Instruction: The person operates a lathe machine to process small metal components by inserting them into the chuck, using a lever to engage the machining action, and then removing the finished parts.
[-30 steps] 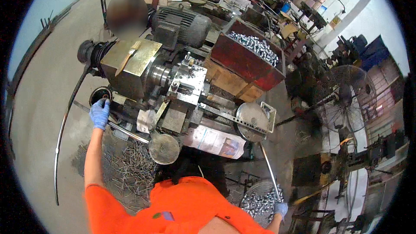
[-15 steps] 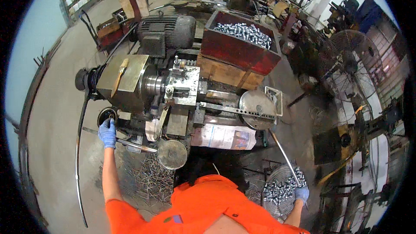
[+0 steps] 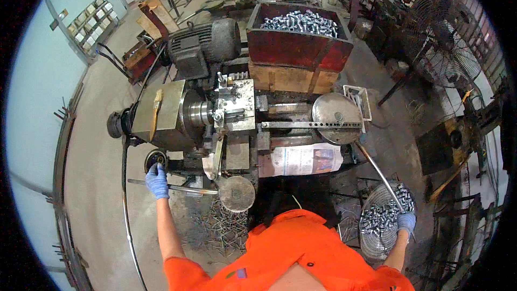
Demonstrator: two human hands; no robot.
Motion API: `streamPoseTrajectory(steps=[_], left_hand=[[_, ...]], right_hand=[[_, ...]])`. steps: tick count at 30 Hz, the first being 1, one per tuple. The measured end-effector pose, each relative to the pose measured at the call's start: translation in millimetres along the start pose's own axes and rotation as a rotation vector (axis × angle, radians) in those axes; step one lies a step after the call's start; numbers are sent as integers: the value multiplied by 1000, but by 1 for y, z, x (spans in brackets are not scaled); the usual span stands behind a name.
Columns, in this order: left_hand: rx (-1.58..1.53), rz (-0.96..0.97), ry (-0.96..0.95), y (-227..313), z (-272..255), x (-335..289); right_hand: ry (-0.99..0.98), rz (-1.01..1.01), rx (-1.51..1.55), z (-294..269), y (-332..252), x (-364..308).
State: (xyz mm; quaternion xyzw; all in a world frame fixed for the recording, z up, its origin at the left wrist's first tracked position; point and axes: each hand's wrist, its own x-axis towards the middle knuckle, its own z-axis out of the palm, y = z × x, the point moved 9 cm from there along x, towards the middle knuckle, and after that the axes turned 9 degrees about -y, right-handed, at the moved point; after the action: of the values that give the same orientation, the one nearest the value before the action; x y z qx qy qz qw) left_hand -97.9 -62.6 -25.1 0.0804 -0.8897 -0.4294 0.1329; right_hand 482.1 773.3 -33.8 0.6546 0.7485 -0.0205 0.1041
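My left hand [image 3: 157,182], in a blue glove, is closed on the lower rim of a small dark handwheel [image 3: 156,157] at the left front of a lathe. At the right, my gloved right hand [image 3: 406,222] grips the lower end of a long metal lever [image 3: 379,175]. That lever slants up to a round metal plate [image 3: 337,116] crossed by a perforated bar [image 3: 301,125]. Just beneath my right hand sits a wire basket [image 3: 371,245] with many short shiny metal pieces [image 3: 381,218]. Between my hands is the lathe's spindle [image 3: 199,113], facing a tool slide [image 3: 237,105].
A red box [image 3: 299,48] heaped with metal pieces stands behind the lathe. A brush [image 3: 156,114] lies on the headstock cover [image 3: 177,102]. Newspaper [image 3: 307,159] covers part of the front. Metal shavings [image 3: 223,229] litter the floor. A large fan [image 3: 441,37] stands at the right.
The whole view has shifted, so the machine sits farther right and more level. Both hands keep their holds on the handwheel and the lever.
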Motion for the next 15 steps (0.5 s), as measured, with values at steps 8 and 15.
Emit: streamPoseTrajectory(steps=[8, 15], left_hand=[[-69, 59, 14, -5, 3, 1], [-109, 74, 0, 4, 0, -1]], right_hand=[[-54, 0, 17, 4, 0, 2], [-68, 50, 52, 7, 1, -1]])
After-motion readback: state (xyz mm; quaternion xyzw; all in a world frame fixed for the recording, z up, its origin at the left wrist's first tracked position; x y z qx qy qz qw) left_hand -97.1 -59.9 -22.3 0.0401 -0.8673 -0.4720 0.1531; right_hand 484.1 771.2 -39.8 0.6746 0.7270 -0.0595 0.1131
